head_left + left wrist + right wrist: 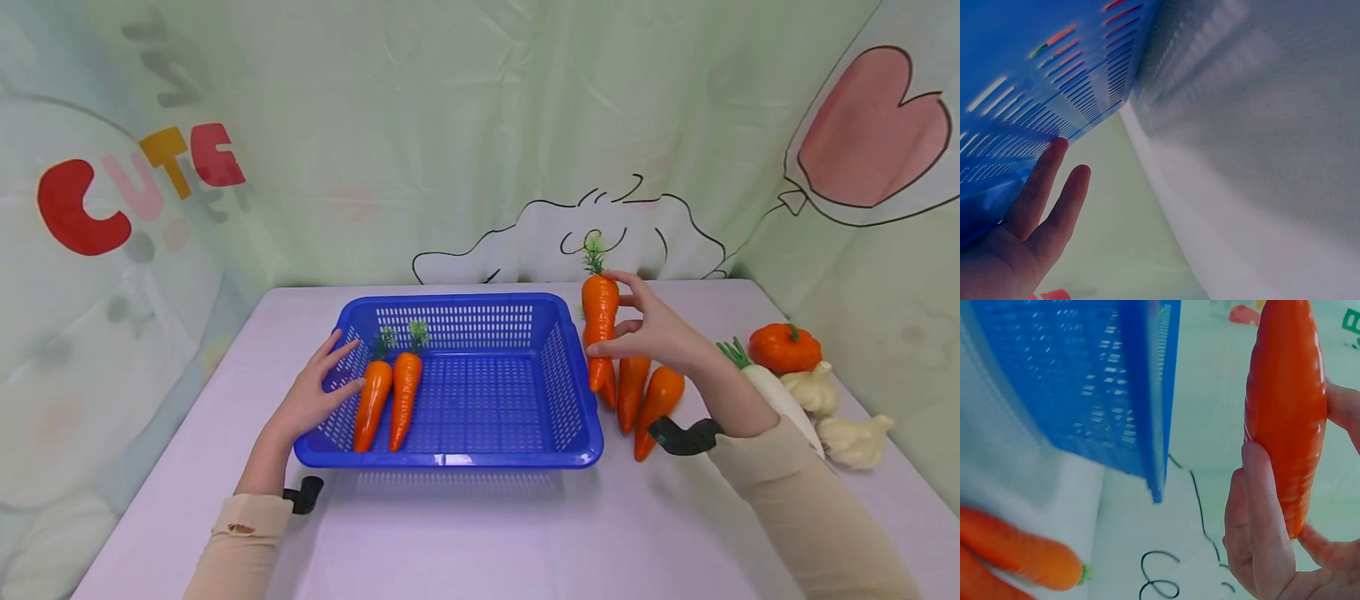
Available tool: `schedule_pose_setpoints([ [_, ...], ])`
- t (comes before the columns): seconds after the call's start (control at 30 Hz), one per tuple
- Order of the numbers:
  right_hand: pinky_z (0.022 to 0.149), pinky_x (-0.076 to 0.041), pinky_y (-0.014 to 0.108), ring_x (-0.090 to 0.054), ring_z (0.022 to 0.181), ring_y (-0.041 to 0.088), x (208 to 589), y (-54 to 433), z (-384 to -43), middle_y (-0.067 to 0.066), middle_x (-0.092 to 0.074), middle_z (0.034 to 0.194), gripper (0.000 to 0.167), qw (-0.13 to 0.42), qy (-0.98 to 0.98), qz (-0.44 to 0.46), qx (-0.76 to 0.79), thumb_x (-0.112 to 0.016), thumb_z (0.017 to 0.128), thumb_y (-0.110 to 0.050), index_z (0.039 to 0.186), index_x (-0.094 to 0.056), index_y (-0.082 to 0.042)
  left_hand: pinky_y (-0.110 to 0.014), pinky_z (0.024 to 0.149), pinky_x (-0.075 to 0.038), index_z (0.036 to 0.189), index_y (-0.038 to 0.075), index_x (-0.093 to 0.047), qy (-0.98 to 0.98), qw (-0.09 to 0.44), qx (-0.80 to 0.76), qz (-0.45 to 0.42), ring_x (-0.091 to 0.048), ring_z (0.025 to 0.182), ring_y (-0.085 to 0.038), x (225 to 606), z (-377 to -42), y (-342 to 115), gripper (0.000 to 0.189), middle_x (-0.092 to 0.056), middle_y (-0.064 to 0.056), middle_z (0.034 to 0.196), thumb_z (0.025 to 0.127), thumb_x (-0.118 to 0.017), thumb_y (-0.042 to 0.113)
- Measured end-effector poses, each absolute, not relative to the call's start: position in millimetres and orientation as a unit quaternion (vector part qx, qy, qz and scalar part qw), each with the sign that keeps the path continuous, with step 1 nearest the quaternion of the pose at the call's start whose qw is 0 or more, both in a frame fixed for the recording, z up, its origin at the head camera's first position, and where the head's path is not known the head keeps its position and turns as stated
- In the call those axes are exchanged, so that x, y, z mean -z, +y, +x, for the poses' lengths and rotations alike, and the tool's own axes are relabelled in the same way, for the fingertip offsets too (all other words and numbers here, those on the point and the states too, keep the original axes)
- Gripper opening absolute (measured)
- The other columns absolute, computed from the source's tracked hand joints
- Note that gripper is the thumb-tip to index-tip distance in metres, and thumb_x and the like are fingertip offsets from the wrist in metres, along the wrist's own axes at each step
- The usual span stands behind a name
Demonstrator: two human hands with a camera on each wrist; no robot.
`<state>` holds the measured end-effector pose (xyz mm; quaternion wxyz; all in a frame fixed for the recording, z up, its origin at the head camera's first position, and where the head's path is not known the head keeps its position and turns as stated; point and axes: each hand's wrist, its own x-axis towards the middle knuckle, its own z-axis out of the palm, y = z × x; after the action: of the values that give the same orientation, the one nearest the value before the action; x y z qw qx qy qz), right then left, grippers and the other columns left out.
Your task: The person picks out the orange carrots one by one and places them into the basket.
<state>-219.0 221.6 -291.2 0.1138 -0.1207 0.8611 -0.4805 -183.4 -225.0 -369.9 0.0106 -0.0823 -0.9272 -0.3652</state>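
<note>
In the head view, an orange carrot [600, 312] with a green leafy top is held upright by my right hand [648, 329] at the basket's right side. The right wrist view shows fingers and thumb around this carrot [1288, 406]. My left hand [311, 400] is at the left rim of the blue basket [450, 460], fingers spread and fairly straight. In the left wrist view, two left fingers [1066, 206] extend along the basket's outer wall [1016, 119]; the thumb is hidden there. Inside the basket, at its left, lie two carrots, one left [372, 404] and one right [406, 400].
More carrots [658, 408] lie right of the basket, partly behind the held one. Farther right are a white radish [776, 400], an orange pumpkin [785, 347] and two garlic bulbs, one [855, 440] nearer the table edge. A printed curtain [375, 167] hangs behind the table [450, 542].
</note>
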Motion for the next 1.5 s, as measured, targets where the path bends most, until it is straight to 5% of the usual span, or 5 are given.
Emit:
schedule_pose_setpoints([
  [1.5,0.072,-0.055,0.041,-0.060,0.094,0.033,299,99,-248,0.019,-0.026,0.136,0.094,0.222,0.795,-0.207,0.524,-0.077,0.072,-0.009,0.141,-0.015,-0.023,-0.069,0.095,-0.022,0.141,0.015,-0.036,-0.926,0.016,0.367,-0.089,-0.014,0.135,-0.042,370,-183,-226,0.061,-0.010,-0.011,0.152,0.087,-0.059,0.030],
])
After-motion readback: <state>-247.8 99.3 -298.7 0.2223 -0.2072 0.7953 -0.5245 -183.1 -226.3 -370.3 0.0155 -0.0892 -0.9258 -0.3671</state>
